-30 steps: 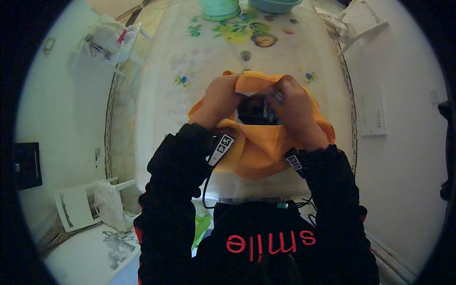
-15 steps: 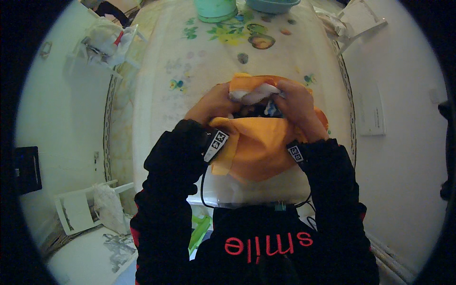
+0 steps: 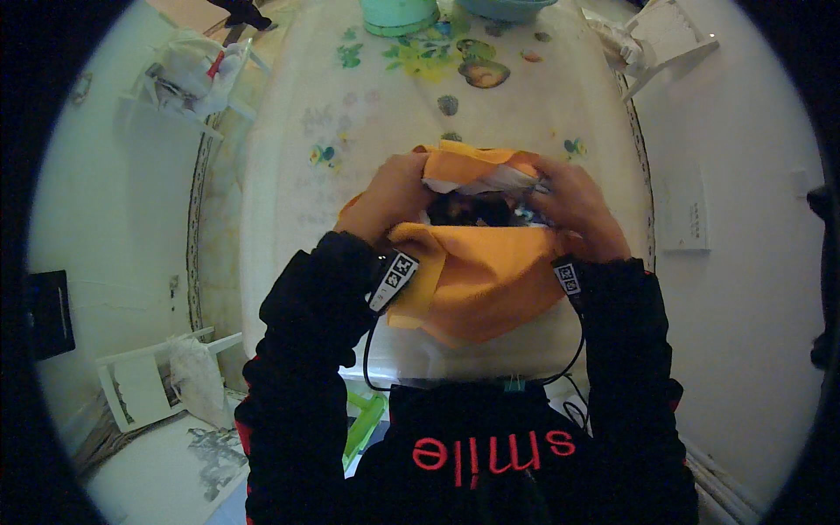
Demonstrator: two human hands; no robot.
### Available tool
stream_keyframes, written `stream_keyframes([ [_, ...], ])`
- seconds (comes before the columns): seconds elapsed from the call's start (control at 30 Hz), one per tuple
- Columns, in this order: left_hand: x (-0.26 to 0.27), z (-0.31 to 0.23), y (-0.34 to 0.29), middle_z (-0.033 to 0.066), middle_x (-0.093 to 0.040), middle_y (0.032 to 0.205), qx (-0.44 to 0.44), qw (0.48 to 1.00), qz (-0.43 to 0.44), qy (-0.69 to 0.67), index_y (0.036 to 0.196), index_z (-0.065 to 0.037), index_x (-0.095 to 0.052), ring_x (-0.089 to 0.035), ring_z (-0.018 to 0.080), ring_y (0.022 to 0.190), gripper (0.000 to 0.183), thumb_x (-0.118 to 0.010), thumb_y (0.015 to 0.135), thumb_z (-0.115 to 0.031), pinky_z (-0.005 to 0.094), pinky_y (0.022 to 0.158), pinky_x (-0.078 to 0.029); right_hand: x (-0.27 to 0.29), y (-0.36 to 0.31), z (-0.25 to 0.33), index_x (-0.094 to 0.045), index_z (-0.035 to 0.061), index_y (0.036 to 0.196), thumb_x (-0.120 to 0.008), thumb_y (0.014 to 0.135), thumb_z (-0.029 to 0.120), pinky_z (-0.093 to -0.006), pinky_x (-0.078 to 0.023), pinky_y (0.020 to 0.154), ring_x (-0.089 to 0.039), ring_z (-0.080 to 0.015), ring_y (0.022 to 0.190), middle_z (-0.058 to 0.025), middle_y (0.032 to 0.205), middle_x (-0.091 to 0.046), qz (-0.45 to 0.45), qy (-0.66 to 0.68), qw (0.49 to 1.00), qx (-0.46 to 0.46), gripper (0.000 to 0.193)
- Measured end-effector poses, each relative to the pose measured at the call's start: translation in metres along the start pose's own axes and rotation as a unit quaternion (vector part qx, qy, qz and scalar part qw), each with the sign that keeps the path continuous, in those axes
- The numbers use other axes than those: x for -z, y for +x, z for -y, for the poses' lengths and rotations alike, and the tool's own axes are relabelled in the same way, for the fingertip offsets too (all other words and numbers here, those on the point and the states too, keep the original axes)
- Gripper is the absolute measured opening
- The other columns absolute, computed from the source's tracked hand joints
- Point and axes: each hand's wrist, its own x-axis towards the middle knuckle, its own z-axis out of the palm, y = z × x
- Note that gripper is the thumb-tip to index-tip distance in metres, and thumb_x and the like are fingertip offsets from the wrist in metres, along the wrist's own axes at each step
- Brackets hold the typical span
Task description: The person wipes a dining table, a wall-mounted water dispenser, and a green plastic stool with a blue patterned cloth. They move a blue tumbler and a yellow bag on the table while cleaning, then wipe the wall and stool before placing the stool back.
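Note:
An orange cloth bag [image 3: 490, 276] lies on the table in front of me, its mouth spread between my hands. Its far rim is raised and shows a whitish lining [image 3: 490, 182]. My left hand [image 3: 395, 191] is closed on the left side of that rim. At the right side, my right hand [image 3: 569, 203] grips the rim, partly blurred, with its fingertips turned inward over the lining. Inside the opening lie dark contents [image 3: 477, 210] with a bluish-white patch by my right fingers; what they are I cannot make out.
A light green bucket [image 3: 398, 17] and a blue-grey basin [image 3: 503, 9] stand at the table's far end. The table [image 3: 289, 227] has a printed cover. White chairs [image 3: 144, 385] flank it, some with bags on them. A cable [image 3: 582, 350] hangs by my right wrist.
My right hand has moved right and slightly toward me, pulling the bag's mouth wider. The white lining between my hands is now stretched along the far rim.

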Motion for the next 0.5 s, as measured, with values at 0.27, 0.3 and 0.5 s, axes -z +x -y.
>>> stream_keyframes([
  [0.27, 0.001, -0.002, 0.009, 0.0132, -0.067, 0.098, 0.044, 0.995, 0.041, 0.073, 0.102, -0.014, -0.067, -0.063, 0.0343, 0.091, 0.031, -0.071, 0.072, -0.022, 0.0386, 0.076, -0.051, -0.026, 0.011, -0.010, -0.064, 0.0099, 0.106, -0.068, 0.072, 0.017, -0.0436, -0.050, 0.080, -0.061, -0.0356, 0.094, -0.0148, 0.098, -0.065, -0.065, -0.044, 0.997, -0.009, 0.035],
  [0.3, 0.003, -0.004, 0.010, 0.0136, -0.067, 0.096, 0.046, 0.996, 0.020, 0.074, 0.101, -0.013, -0.068, -0.063, 0.0348, 0.090, 0.028, -0.069, 0.073, -0.021, 0.0404, 0.076, -0.051, -0.026, 0.012, -0.011, -0.064, 0.0101, 0.107, -0.068, 0.072, 0.016, -0.0434, -0.050, 0.080, -0.061, -0.0354, 0.094, -0.0146, 0.099, -0.065, -0.088, -0.039, 0.995, -0.003, 0.036],
  [0.5, 0.007, -0.008, 0.007, 0.0146, -0.067, 0.093, 0.026, 0.993, -0.009, 0.115, 0.100, -0.012, -0.067, -0.062, 0.0361, 0.089, 0.025, -0.063, 0.076, -0.018, 0.0444, 0.077, -0.050, -0.024, 0.009, -0.011, -0.063, 0.0111, 0.107, -0.067, 0.074, 0.015, -0.0431, -0.051, 0.080, -0.061, -0.0338, 0.095, -0.0135, 0.102, -0.063, -0.128, -0.033, 0.991, 0.003, 0.034],
])
